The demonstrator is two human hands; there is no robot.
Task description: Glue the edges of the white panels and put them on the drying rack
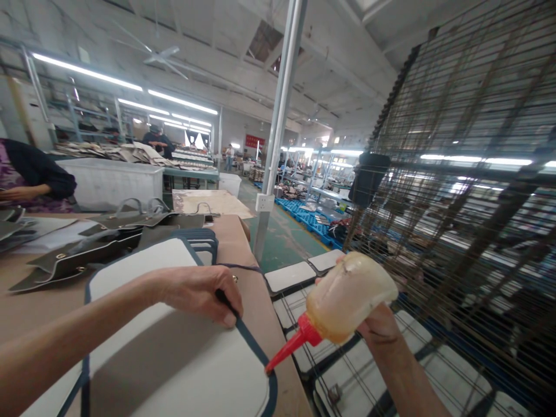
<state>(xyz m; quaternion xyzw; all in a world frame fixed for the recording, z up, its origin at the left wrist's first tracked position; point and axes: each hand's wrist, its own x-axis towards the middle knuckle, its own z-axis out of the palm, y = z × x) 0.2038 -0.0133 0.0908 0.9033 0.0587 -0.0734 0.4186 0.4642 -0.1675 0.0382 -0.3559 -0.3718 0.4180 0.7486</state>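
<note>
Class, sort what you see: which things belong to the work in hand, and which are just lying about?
In the job:
pale panel, left hand at its border
squeeze bottle in right hand, red nozzle at that border

Apparently lying about:
dark pieces with handles
white bin
blue pallets

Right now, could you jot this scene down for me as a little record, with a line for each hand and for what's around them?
Left hand: pinching the dark border of a white panel
Right hand: holding a bottle, tilted downward
Red nozzle: tip at the dark border, apparently touching
Table: brown top, dark bags beyond the panel
Right of table: more white panels, tall wire rack
Far left: another person's dark sleeve
</note>
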